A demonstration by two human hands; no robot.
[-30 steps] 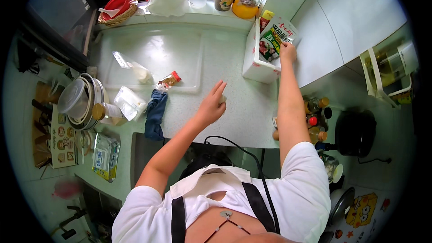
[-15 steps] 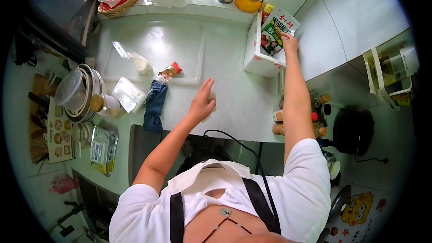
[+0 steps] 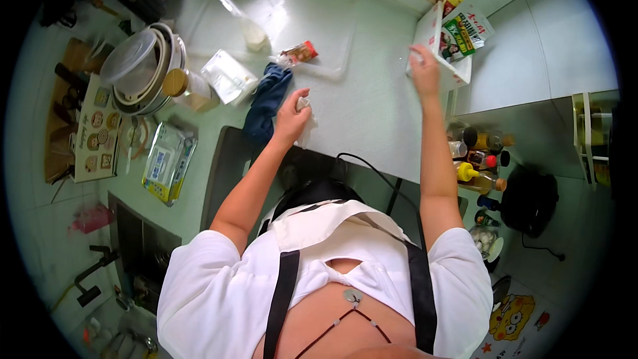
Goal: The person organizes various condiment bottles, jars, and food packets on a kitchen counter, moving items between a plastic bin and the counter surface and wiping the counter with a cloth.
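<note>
My left hand (image 3: pixel 292 118) is closed round a crumpled white wipe or tissue (image 3: pixel 308 122) near the counter's front edge. Just left of it lies a dark blue cloth (image 3: pixel 267 103). My right hand (image 3: pixel 426 72), empty with its fingers loosely bent and apart, is beside the left wall of a white foam box (image 3: pixel 430 27). Out of that box stick a green-and-white food packet (image 3: pixel 458 38) and a yellow-and-red pack (image 3: pixel 453 4). Beyond the cloth are a small red-ended snack packet (image 3: pixel 299 53), a clear bag of white contents (image 3: pixel 252 35) and a white packet (image 3: pixel 229 77).
Stacked bowls (image 3: pixel 136 70) and a cork-lidded jar (image 3: pixel 193 90) stand at left, with a pack of wipes (image 3: pixel 167 163) nearer. A clear tray or mat (image 3: pixel 332 20) lies at the back. Bottles (image 3: pixel 482 160) crowd the right side by a black pan (image 3: pixel 530 203). A black cable (image 3: pixel 372 168) hangs in front.
My right hand has let go of the packet in the foam box and drawn back to the box's left side. My left hand has come nearer the blue cloth. The view has shifted.
</note>
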